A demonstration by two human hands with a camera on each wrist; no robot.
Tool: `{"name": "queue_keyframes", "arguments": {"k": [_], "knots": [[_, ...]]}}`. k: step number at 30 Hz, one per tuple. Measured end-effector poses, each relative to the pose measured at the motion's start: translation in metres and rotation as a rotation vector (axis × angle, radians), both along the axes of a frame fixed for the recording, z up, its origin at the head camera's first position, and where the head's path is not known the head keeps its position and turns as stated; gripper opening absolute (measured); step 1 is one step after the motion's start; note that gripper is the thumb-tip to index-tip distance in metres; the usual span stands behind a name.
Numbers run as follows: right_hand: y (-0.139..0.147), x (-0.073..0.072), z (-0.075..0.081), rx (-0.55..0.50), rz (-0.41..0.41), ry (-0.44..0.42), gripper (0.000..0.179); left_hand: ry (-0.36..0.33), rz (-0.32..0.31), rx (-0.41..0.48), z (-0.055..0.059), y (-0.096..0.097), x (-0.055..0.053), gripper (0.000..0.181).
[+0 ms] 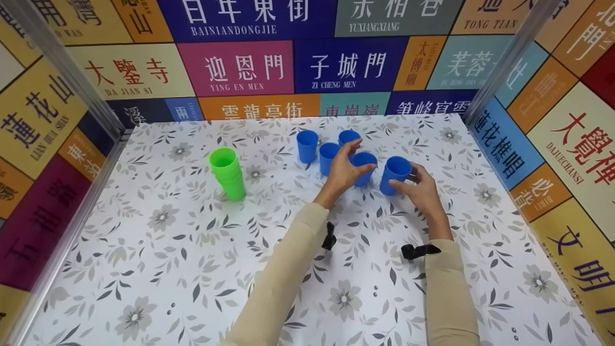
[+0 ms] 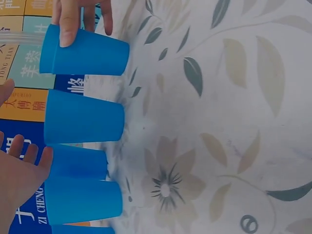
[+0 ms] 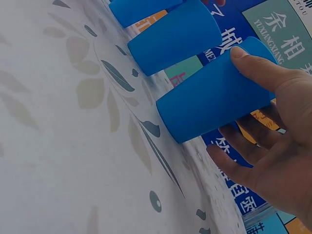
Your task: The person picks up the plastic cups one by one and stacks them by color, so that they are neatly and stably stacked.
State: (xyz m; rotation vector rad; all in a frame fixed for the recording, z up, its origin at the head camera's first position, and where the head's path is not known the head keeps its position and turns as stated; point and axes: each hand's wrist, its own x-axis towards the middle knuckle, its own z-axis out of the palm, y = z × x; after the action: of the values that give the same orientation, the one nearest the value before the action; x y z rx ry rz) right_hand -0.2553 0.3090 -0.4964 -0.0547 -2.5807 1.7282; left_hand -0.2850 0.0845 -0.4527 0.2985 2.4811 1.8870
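My right hand [image 1: 426, 197] holds the rightmost blue cup [image 1: 391, 183] by its side, thumb in front and fingers behind. In the right wrist view that blue cup [image 3: 214, 95] stands upright on the table with the thumb near its rim. My left hand [image 1: 342, 172] is over the other blue cups, thumb and fingers spread, gripping none of them. Nearest to it are one blue cup [image 1: 363, 178] at its right and another blue cup [image 1: 327, 156] at its left, partly hidden. Farther back stand a blue cup [image 1: 348, 136] and a blue cup [image 1: 307, 148].
Left of the blue cups stands a stack of green cups [image 1: 232, 181], nested and upright. A floral cloth covers the table [image 1: 202, 269]. Panels with coloured signs [image 1: 235, 67] wall in the back and both sides.
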Motion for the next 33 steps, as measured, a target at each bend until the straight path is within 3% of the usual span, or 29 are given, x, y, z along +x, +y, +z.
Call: {"name": "queue_keyframes", "arguments": {"k": [5,12,16,23,33], "knots": [[0.001,0.001,0.001,0.005,0.000,0.000,0.086,-0.037,0.007,-0.041,-0.007,0.004,0.001,0.077],[0.003,0.000,-0.001,0.003,-0.005,0.006,0.087,-0.028,0.020,-0.056,-0.021,0.007,0.000,0.079],[0.003,0.000,-0.001,-0.002,-0.006,-0.005,0.085,-0.075,0.037,-0.055,-0.027,0.011,-0.001,0.082],[0.002,0.000,0.000,-0.011,-0.011,-0.018,0.085,-0.142,0.074,-0.096,-0.030,0.019,-0.003,0.083],[0.002,0.001,0.000,0.008,-0.014,-0.024,0.088,-0.139,0.115,-0.081,-0.032,0.021,-0.008,0.078]]}}
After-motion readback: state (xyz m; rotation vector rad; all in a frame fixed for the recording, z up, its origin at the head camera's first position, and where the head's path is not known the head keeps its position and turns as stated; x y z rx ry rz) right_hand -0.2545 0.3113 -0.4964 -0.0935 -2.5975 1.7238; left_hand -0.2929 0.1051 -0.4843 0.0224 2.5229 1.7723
